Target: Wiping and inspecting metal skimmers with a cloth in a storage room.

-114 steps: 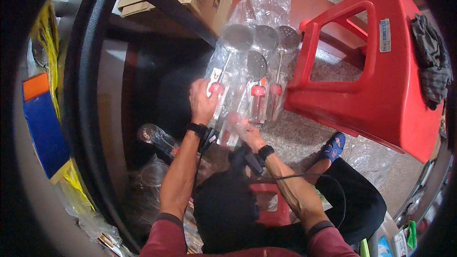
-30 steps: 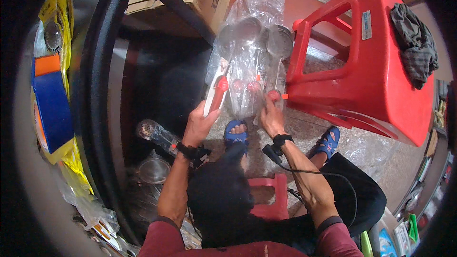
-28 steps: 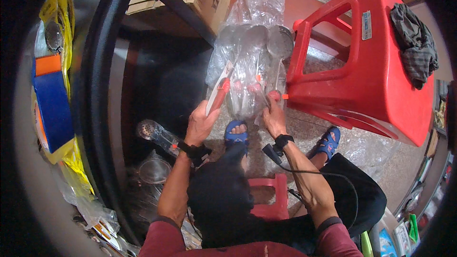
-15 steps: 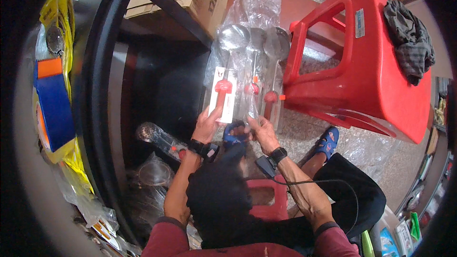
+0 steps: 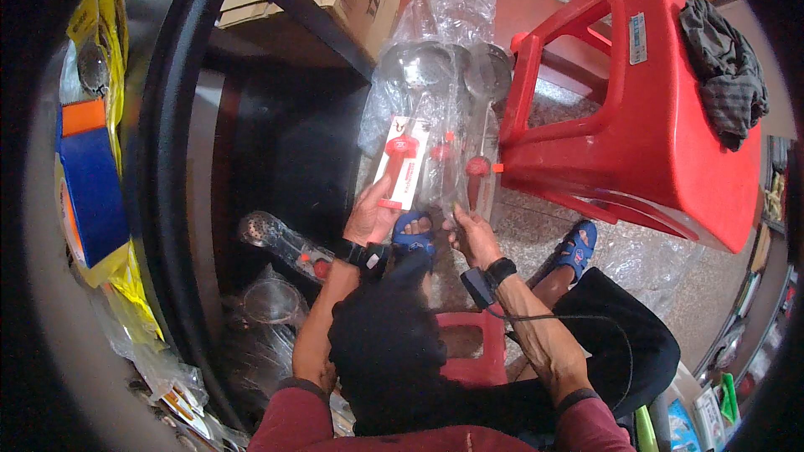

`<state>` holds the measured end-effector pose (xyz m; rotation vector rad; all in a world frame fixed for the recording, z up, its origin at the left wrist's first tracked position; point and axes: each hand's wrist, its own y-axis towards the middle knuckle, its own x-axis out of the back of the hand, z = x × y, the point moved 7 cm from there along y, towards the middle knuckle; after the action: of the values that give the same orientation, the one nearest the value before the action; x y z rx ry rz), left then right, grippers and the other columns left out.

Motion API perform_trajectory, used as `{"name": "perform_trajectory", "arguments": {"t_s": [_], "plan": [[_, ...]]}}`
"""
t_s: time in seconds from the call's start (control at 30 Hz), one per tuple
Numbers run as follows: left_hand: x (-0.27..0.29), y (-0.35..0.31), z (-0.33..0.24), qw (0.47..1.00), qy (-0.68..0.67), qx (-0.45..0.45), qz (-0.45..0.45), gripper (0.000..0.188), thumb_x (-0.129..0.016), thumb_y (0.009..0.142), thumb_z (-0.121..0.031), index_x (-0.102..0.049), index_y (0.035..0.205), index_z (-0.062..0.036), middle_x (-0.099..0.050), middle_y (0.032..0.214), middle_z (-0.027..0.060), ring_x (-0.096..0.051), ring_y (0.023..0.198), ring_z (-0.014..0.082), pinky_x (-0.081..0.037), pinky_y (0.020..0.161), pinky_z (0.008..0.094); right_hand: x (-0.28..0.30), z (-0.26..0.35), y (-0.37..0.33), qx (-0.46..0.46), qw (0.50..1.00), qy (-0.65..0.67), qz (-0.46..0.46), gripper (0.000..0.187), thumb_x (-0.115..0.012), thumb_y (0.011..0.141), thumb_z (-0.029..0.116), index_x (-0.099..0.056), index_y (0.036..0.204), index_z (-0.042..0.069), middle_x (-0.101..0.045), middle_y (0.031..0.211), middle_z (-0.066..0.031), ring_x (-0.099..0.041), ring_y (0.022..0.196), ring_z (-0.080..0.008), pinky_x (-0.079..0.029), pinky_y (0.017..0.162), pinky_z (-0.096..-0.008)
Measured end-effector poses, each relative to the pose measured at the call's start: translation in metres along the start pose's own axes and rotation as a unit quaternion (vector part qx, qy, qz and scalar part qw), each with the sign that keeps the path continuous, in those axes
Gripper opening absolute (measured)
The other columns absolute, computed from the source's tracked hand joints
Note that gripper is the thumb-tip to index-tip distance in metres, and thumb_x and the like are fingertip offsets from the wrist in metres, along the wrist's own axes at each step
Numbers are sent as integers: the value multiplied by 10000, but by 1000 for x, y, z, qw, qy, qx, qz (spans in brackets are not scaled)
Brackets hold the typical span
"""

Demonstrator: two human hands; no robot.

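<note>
We are clasping the red-handled utensil (image 5: pixel 401 163), at our left hand's (image 5: pixel 368 218) one o'clock, between thumb and fingers; our right hand (image 5: pixel 476 241) is tightly pinching clear plastic wrap (image 5: pixel 452 195) at its eleven o'clock.

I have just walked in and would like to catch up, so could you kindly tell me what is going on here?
A person's left hand holds a red-handled utensil backed by a white card. The right hand is at the lower end of some clear plastic; whether it grips it is hard to tell. More wrapped utensils lie to the right, near a large red stool. Another, a wrapped skimmer, lies left of the left forearm.
</note>
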<state>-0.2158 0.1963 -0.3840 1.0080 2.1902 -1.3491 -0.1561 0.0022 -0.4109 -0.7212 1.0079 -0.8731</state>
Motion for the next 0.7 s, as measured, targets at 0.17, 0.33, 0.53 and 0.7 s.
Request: {"name": "perform_trajectory", "arguments": {"t_s": [0.17, 0.33, 0.53, 0.7], "plan": [[0, -4, -4, 996, 79, -6, -33, 347, -607, 976, -211, -573, 1246, 4, -653, 1153, 84, -631, 1026, 176, -499, 870, 330, 7, -17, 1, 19, 997, -70, -21, 295, -584, 991, 387, -576, 1052, 98, -694, 845, -69, -619, 593, -144, -479, 532, -264], [6, -12, -17, 971, 224, -52, -66, 318, -636, 956, -225, -639, 1160, 20, -686, 1032, 62, -634, 881, 121, -505, 764, 284, 11, -8, -9, 48, 995, 12, -82, 308, -570, 998, 385, -581, 1061, 83, -708, 853, -89, -633, 599, -146, -482, 534, -276], [0, -22, -55, 867, 465, -150, -93, 296, -676, 912, -237, -685, 1018, 39, -681, 853, 46, -589, 713, 100, -470, 643, 283, 24, 12, -13, 154, 977, -19, -148, 333, -548, 1008, 384, -587, 1090, 64, -695, 845, -66, -611, 585, -134, -460, 532, -264], [14, -14, -41, 916, 378, -94, -95, 328, -657, 933, -279, -676, 1043, 29, -682, 895, 35, -612, 759, 103, -481, 672, 278, 31, 28, -32, 191, 959, -85, -192, 463, -549, 978, 481, -623, 1046, 29, -647, 830, -67, -576, 578, -132, -463, 547, -268]]}}
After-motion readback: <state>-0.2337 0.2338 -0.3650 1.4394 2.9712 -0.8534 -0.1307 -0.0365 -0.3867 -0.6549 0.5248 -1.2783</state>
